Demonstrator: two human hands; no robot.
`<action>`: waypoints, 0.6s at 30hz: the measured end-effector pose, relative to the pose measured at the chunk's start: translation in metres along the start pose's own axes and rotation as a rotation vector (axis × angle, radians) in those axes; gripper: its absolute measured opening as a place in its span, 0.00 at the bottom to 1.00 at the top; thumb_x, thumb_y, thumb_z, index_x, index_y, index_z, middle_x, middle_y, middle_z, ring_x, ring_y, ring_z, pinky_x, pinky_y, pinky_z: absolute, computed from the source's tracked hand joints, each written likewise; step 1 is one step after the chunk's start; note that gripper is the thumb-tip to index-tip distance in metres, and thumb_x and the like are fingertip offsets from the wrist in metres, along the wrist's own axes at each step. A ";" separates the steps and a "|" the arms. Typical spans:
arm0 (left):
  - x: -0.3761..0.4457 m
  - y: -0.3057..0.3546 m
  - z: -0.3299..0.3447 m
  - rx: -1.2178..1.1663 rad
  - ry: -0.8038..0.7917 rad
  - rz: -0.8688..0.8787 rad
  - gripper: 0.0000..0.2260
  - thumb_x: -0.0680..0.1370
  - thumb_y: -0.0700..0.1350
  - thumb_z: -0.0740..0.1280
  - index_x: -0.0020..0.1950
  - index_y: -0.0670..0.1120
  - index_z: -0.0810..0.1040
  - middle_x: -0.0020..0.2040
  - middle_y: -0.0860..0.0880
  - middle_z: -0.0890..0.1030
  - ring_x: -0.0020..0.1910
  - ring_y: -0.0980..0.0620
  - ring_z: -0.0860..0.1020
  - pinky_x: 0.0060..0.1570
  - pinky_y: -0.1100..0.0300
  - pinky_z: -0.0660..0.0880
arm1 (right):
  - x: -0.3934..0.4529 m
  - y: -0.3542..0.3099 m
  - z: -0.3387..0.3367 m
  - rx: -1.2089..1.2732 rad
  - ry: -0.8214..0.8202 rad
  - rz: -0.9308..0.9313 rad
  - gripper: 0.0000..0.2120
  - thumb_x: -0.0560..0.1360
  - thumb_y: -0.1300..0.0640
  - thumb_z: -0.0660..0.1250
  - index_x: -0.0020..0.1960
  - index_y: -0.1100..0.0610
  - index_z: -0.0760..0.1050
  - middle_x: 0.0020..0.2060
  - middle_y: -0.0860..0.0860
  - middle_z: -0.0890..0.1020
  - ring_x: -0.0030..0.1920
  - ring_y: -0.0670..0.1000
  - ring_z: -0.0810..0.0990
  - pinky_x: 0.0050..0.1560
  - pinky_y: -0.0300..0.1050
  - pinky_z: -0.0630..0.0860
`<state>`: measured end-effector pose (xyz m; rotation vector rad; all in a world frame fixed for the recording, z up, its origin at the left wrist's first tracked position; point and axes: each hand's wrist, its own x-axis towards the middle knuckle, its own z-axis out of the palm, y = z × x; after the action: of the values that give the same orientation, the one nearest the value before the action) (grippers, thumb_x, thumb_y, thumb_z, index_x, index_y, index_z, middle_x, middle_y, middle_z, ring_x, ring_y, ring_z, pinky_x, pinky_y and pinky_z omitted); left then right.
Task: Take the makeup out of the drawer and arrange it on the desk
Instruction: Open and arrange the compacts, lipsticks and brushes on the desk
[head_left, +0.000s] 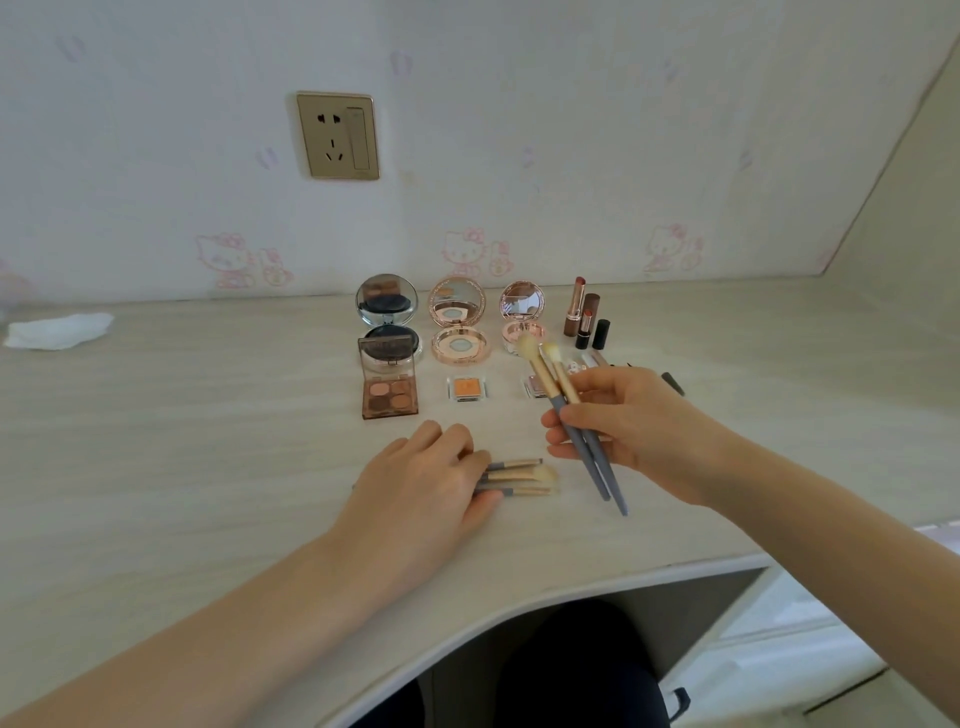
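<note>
My right hand (621, 415) grips two grey-handled makeup brushes (558, 387), bristles pointing up and away, above the desk (208, 415). My left hand (421, 478) lies on the desk with its fingers on the handles of three small brushes (519, 477) that lie side by side, tips to the right. Behind them stand an open dark compact (387, 312), two open rose-gold compacts (458, 322) (522, 317), a brown eyeshadow palette (388, 387), an orange single eyeshadow (466, 388), a small pink eyeshadow pan (535, 387) and several lipsticks (584, 314).
A white tissue (57, 330) lies at the far left of the desk. A wall socket (337, 136) sits above. The desk's curved front edge (571, 582) runs over my dark-clad legs. A white drawer unit (779, 649) stands at lower right. Small pencils (672, 383) lie behind my right hand.
</note>
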<state>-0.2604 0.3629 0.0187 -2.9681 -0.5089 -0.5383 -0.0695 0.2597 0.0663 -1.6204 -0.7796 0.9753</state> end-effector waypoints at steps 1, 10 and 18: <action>-0.002 -0.001 -0.001 -0.027 0.010 0.006 0.19 0.80 0.56 0.54 0.63 0.50 0.77 0.54 0.52 0.76 0.52 0.50 0.73 0.50 0.55 0.75 | 0.000 0.000 0.000 -0.004 -0.008 -0.005 0.15 0.76 0.67 0.65 0.62 0.57 0.73 0.42 0.57 0.86 0.43 0.56 0.86 0.42 0.46 0.83; -0.019 -0.015 -0.008 -0.119 0.051 -0.027 0.13 0.73 0.44 0.71 0.57 0.46 0.82 0.48 0.52 0.81 0.48 0.50 0.79 0.45 0.55 0.79 | 0.001 -0.009 0.007 -0.124 -0.111 -0.037 0.14 0.79 0.66 0.60 0.51 0.55 0.83 0.41 0.55 0.85 0.42 0.55 0.86 0.41 0.44 0.82; -0.025 -0.011 -0.004 -0.174 0.119 -0.066 0.09 0.71 0.41 0.73 0.51 0.46 0.82 0.44 0.53 0.81 0.43 0.52 0.79 0.40 0.57 0.79 | 0.024 -0.022 0.031 -0.334 -0.057 -0.021 0.13 0.78 0.64 0.60 0.47 0.57 0.83 0.41 0.55 0.86 0.41 0.51 0.86 0.40 0.42 0.83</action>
<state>-0.2875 0.3655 0.0142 -3.0650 -0.5776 -0.7996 -0.0863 0.2991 0.0788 -1.8701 -1.0389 0.9139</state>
